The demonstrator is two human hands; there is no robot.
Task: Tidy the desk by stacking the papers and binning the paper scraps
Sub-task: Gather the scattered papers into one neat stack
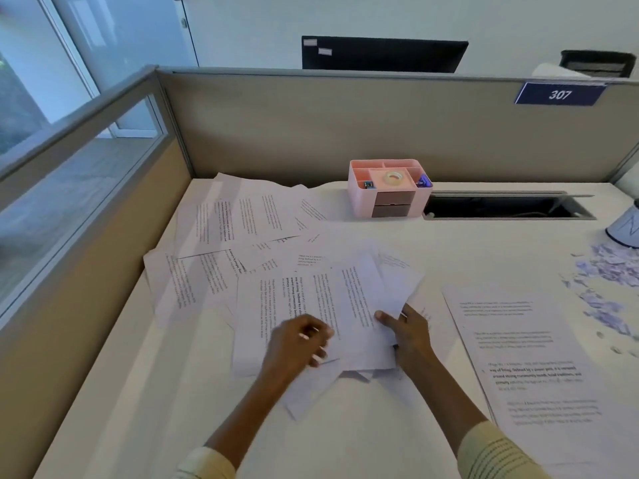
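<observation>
Several printed sheets lie fanned over the white desk (pixel 380 426). A far spread of papers (pixel 242 219) reaches the back left corner. A nearer bunch of sheets (pixel 349 305) sits in the middle, and my right hand (pixel 409 335) grips its right edge, thumb on top. My left hand (pixel 297 344) is over the bunch's lower left with fingers curled, pinching a sheet's edge; it is blurred. One separate printed sheet (pixel 529 368) lies to the right. Pale purple paper scraps (pixel 605 288) are strewn at the right edge.
A pink desk organiser (pixel 389 191) with a tape roll stands at the back centre, next to an open cable slot (pixel 508 205). A white container (pixel 627 229) is at the far right. Partition walls close off the desk's back and left.
</observation>
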